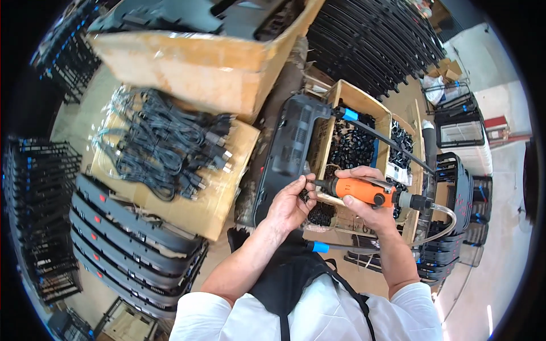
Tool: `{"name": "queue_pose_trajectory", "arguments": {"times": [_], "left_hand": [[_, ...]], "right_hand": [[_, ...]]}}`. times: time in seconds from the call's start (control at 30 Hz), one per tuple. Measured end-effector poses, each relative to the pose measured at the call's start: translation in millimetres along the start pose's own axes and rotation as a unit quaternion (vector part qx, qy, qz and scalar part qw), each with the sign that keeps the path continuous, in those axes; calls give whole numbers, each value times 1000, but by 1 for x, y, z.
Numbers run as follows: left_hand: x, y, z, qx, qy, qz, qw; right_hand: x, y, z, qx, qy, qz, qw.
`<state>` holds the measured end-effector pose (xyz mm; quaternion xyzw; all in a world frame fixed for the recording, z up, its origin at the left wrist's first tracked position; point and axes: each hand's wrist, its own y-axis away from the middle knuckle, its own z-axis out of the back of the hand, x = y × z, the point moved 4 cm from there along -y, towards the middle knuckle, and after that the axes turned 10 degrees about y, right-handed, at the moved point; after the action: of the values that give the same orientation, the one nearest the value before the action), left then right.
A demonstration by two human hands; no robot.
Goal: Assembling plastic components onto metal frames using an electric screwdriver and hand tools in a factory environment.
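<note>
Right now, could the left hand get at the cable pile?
Probably yes: the cable pile lies uncovered on cardboard, left of the left hand; the black console between looks low enough to reach over.

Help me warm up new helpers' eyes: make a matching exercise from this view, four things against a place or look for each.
Things
1. Power tool
2. Cables
3. Small black parts
4. Hose

Places or looks
A. Piled on flat cardboard
B. See-through, curving from the tool's rear end
C. Orange, gripped in the right hand
D. Inside the wooden box

Pairs: 1-C, 2-A, 3-D, 4-B
</note>
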<state>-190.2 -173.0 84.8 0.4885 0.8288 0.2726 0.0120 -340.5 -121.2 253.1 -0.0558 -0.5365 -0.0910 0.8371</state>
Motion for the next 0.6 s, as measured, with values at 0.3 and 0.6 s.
{"name": "queue_pose_trajectory", "arguments": {"times": [0.3,0.6], "left_hand": [[40,-125,-65,-68,-63,-63,994],[42,-150,-41,-61,-151,-25,986]], "right_hand": [[-65,-85,96,-58,-1,-26,998],[-103,-195,126,-68,-18,-34,997]]}}
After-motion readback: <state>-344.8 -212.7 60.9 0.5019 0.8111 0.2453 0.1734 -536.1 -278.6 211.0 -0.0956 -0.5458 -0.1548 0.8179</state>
